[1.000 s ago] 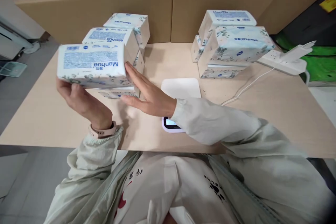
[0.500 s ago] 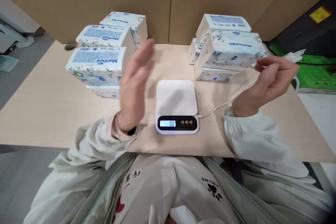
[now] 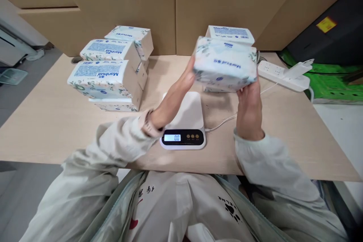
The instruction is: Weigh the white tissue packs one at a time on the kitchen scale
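Note:
A tissue pack (image 3: 225, 62) with a floral print is held between both hands, raised and slightly tilted in front of the right stack. My left hand (image 3: 178, 92) presses its left end. My right hand (image 3: 250, 107) grips its lower right end, the fingers partly hidden behind it. Below my left forearm and hand lies a white scale (image 3: 193, 111), its display reading 0.0 and its plate bare. More packs stand behind the held one, the top one (image 3: 231, 34) partly covered. On the left, several packs (image 3: 98, 77) are stacked.
Large cardboard boxes (image 3: 127, 19) line the back of the wooden table (image 3: 51, 121). A white power strip (image 3: 283, 75) lies at the right, and a cable runs from the scale towards it. A green box (image 3: 337, 83) stands beyond.
Both hands have come to the right-hand stack and taken hold of its front upper pack, now lifted. The camera view has shifted, showing more of the boxes and the power strip.

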